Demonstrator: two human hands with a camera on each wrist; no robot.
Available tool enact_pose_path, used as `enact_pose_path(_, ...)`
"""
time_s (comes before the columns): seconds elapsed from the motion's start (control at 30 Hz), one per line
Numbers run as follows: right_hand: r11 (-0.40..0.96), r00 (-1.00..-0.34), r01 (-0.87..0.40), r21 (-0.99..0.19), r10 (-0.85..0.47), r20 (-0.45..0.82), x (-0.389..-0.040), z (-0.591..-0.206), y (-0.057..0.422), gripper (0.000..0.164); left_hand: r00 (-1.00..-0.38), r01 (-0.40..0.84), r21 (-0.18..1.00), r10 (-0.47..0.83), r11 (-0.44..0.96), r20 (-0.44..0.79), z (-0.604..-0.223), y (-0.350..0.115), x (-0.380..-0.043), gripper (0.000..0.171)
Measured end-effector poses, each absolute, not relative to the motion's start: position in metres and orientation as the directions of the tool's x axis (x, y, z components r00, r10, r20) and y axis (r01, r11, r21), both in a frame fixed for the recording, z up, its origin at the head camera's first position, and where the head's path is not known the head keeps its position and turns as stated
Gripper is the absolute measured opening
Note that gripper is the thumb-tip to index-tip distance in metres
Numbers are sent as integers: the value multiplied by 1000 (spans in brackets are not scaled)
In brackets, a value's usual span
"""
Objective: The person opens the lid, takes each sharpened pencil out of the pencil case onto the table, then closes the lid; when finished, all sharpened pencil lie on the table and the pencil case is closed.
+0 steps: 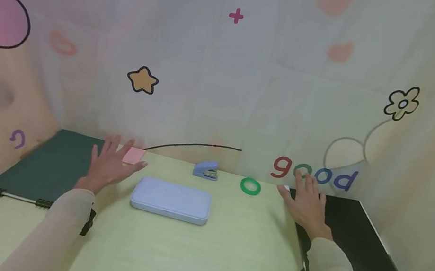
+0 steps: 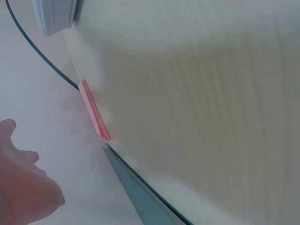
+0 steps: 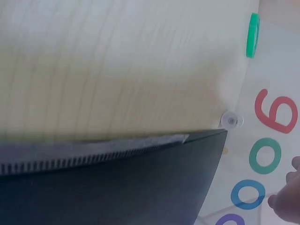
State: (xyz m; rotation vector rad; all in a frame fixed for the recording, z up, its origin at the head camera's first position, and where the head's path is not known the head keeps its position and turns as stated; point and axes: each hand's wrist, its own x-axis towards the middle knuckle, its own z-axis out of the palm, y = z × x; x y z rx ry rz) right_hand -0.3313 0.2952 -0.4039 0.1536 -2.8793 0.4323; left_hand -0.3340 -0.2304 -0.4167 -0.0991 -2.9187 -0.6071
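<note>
**Two Empty Hands Flanked the Case**

The case (image 1: 171,200) lay flat on the table (image 1: 221,265), broad side down, a pose that probably kept it steady. To its left and a little beyond it was the left hand (image 1: 108,167), fingers straight and spread wide, with nothing in hold. Well to the right of the case was the right hand (image 1: 305,203), fingers stretched out, thumb standing away from them, also holding nothing. Both wrist views showed fingers apart from the things below, so the hands seemed raised, perhaps to leave everything free.

The notebook (image 1: 40,163) lay left of the case, nearest the left hand, its rings on the near edge, maybe so that its cover could lift from there. The folder (image 1: 357,255) lay flat to the right of the case, beneath the right hand in the head view; a toothed strip (image 3: 89,152) showed at its edge, likely paper that stopped it closing neatly.

The rest lay beyond the case: the pink notes (image 1: 134,156) past its left end, the stapler (image 1: 206,170) past its right end, base down as its shape suited, and the tape (image 1: 250,186) farther right, resting on its side, presumably so it would not roll. The bulky pieces thus flanked the case, which left the small ones easy to see.
</note>
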Motion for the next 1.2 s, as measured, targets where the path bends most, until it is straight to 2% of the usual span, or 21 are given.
enact_pose_path(0.3,922,-961,-194,-334,-111,254,-334,-405,279,88,-985,159,441,113,883,128,-417,-213,-329,88)
enact_pose_path(0.5,918,-960,-244,-313,-183,213,-333,-404,257,86,-971,235,528,219,816,93,-421,-202,-327,86)
enact_pose_path(0.67,880,-954,-293,-373,-243,176,-328,-406,233,92,-949,281,571,311,771,47,-424,-195,-324,91)
enact_pose_path(0.9,811,-931,-357,-463,-350,105,-325,-410,200,99,-930,263,611,364,746,-44,-427,-185,-319,98)
enact_pose_path(1.2,779,-890,-409,-475,-456,19,-316,-410,164,100,-917,288,581,393,761,-61,-431,-180,-318,100)
